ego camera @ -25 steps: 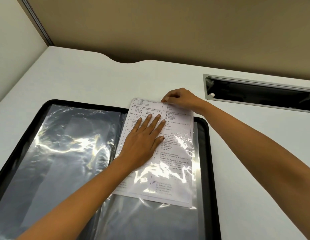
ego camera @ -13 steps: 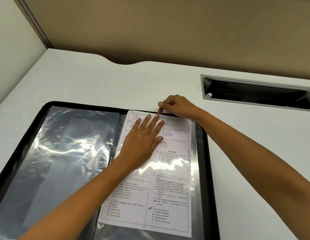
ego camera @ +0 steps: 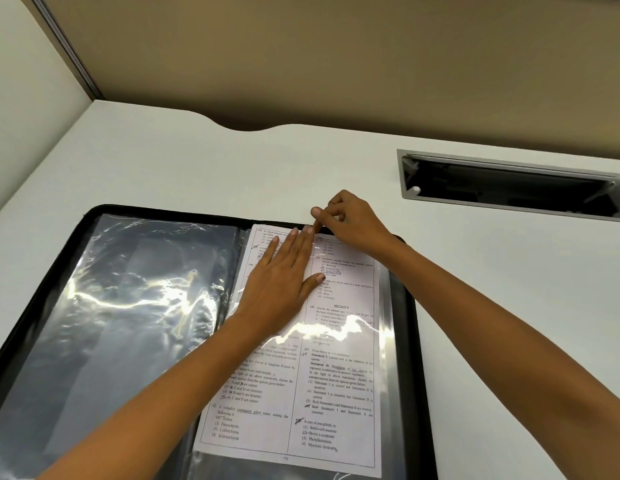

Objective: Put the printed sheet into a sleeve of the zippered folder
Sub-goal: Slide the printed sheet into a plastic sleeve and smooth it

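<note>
Lying under flat, spread left hand [ego camera: 279, 284]: printed sheet [ego camera: 331, 382]; right hand [ego camera: 346, 220] pinching sleeve [ego camera: 384, 306] top edge.

Your left hand [ego camera: 280, 285] and right hand [ego camera: 350, 221] are bare, forearms uncovered, with short trimmed nails

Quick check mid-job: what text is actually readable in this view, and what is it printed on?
All text is on the printed sheet, lying in the right half of the zippered folder:
"SECTION-B"
"Statement I:"
"Statement II:"
"Both Statement I and Statement II are correct"
"(1) Sickle-cell anaemia"
"(2) Down's syndrome"
"(1) Xylem"
"(4) Sclerenchyma"
Top lines by the left hand and right hand: too small or under glare.
The folder itself shows no readable label.
</note>
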A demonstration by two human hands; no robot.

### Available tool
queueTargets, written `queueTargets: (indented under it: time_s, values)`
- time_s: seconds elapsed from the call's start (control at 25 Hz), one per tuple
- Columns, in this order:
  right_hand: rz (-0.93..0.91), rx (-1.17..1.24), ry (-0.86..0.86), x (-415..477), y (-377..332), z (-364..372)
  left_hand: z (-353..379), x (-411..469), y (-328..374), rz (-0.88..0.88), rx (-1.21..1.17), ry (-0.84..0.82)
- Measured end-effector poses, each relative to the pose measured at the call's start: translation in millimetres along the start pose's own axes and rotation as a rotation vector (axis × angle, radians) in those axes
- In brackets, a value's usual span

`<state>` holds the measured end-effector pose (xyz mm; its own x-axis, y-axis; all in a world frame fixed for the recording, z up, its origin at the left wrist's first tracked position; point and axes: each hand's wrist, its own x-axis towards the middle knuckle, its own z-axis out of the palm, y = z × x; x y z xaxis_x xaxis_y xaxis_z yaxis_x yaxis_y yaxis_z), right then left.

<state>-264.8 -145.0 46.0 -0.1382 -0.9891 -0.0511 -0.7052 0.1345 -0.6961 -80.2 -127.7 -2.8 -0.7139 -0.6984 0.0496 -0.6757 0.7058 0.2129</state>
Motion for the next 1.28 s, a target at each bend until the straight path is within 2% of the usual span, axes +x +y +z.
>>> queueTargets:
  time_s: [0.2,0.52,0.72,0.96,1.16,1.28]
  values:
    - [0.002,0.026,0.086,-9.8,-3.8,5.9,0.0,0.5,0.7,-0.015,-0.022,0.004]
    - [0.078,0.084,0.092,-12.6,-5.1,14.0,-3.8,0.5,3.2,-0.018,-0.034,-0.001]
    - [0.053,-0.07,0.1,-14.6,-2.7,19.9,-4.1,0.2,3.9,-0.022,-0.041,-0.002]
    - [0.144,-0.032,0.092,-10.5,-5.0,19.6,-3.5,1.6,4.0,-0.042,-0.048,-0.014]
    - [0.165,-0.13,-0.02,-5.9,-7.3,20.1,-6.3,1.5,5.0,-0.043,-0.065,-0.022]
    - [0.152,-0.173,0.006,-5.7,-10.5,18.1,-8.6,1.3,5.4,-0.045,-0.084,-0.008]
